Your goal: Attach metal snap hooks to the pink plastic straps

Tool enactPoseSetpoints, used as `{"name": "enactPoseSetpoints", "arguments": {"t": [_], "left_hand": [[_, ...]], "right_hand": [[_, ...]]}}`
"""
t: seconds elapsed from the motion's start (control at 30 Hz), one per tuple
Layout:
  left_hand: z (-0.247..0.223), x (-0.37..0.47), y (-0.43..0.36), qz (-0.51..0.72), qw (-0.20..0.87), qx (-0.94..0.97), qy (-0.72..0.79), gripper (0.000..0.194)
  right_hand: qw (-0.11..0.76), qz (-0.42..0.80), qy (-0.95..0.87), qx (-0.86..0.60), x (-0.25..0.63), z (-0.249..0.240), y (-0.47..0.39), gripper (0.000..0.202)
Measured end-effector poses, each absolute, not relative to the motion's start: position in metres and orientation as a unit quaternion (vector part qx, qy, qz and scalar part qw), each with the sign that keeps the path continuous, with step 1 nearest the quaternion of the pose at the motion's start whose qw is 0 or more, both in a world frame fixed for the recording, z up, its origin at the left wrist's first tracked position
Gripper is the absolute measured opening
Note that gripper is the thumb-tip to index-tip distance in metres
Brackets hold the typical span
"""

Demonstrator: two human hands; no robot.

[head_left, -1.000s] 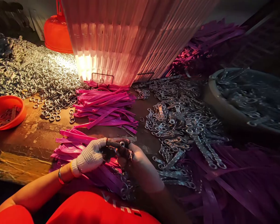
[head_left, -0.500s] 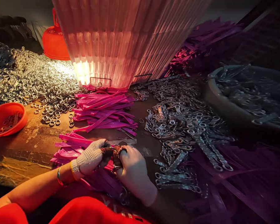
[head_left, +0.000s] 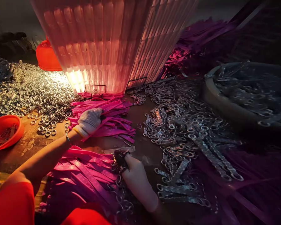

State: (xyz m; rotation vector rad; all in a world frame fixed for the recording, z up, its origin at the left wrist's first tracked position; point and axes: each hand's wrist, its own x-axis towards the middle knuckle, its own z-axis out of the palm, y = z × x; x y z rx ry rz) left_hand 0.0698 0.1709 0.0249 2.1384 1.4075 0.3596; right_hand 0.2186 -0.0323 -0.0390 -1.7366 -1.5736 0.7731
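Observation:
My left hand, in a whitish dotted glove, lies on the far pile of pink straps. Its fingers curl around a strap there; their tips are partly hidden. Lower down, my right hand wears a pale glove with dark fingertips. Those fingers are closed beside the right end of the near pile of pink straps. Small shiny metal shows at the fingertips, too dark to make out. Metal rings hang at the strap ends just below this hand.
Loose metal rings heap at left under a red lamp, near an orange bowl. A ribbed translucent panel stands behind. Metal pieces with ringed ends cover the right, beside a large tub.
My left hand has left my right hand and moved up to the far strap pile. My right hand stays near its place, fingers closed. The view has shifted slightly.

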Motion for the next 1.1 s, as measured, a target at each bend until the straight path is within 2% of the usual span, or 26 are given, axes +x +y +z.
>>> {"name": "enactPoseSetpoints", "arguments": {"t": [0.1,0.27,0.47,0.67,0.73,0.8,0.9,1.0,1.1], "left_hand": [[0.024,0.077,0.205,0.074,0.121,0.830,0.539,0.035],[0.012,0.079,0.208,0.056,0.100,0.830,0.547,0.028],[0.014,0.074,0.190,0.108,0.092,0.848,0.511,0.024],[0.046,0.068,0.173,0.187,0.122,0.850,0.476,0.013],[0.069,0.060,0.160,0.279,0.178,0.822,0.463,0.012],[0.090,0.051,0.143,0.394,0.290,0.745,0.453,0.014],[0.095,0.034,0.118,0.487,0.446,0.597,0.456,0.014],[0.060,0.016,0.098,0.501,0.526,0.483,0.489,0.016],[0.018,0.000,0.079,0.397,0.666,0.307,0.552,0.014]], "right_hand": [[0.332,0.303,-0.612,-0.651,0.219,-0.043,-0.035,0.017],[0.337,0.305,-0.617,-0.642,0.220,-0.046,-0.036,0.015],[0.341,0.282,-0.627,-0.642,0.218,-0.047,-0.036,0.014],[0.360,0.292,-0.610,-0.643,0.220,-0.044,-0.044,0.017],[0.386,0.299,-0.602,-0.632,0.221,-0.042,-0.046,0.017],[0.404,0.305,-0.593,-0.626,0.223,-0.039,-0.047,0.017],[0.408,0.319,-0.587,-0.622,0.224,-0.038,-0.047,0.019],[0.409,0.318,-0.593,-0.616,0.225,-0.040,-0.047,0.020],[0.406,0.327,-0.599,-0.608,0.227,-0.043,-0.047,0.022]]}}
